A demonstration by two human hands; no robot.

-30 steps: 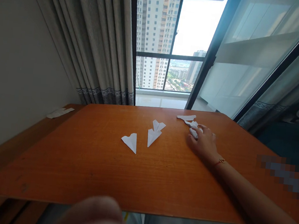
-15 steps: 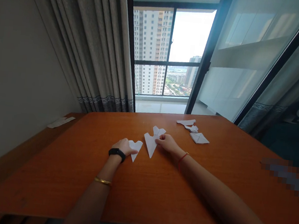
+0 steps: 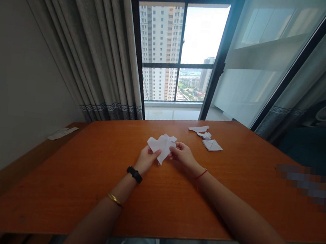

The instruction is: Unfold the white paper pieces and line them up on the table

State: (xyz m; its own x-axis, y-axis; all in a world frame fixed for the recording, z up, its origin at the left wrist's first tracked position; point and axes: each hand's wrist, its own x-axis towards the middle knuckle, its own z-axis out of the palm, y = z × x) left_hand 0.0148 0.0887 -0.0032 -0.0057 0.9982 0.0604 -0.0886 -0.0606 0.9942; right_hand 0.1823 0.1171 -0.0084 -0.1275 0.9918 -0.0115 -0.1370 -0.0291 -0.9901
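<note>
White folded paper (image 3: 163, 144) is between my hands, just above the middle of the table. It has notched, lobed upper edges and comes to a point at the bottom. My left hand (image 3: 147, 159) pinches its lower left part, thumb on top. At its right edge, my right hand (image 3: 183, 154) grips it between thumb and fingers. The paper pieces overlap, so I cannot tell where one ends and another begins.
A folded paper square (image 3: 212, 145) and torn paper scraps (image 3: 199, 129) lie toward the table's back right. Flat pale strips (image 3: 62, 133) rest on the ledge at left. The orange-brown wooden table (image 3: 85, 191) reaches toward the window (image 3: 180, 54). A blurred patch covers something at right.
Half a second ago each hand held a separate folded paper, apart on the table. My left hand has moved right and forward, and the papers now overlap. The view has shifted slightly.
</note>
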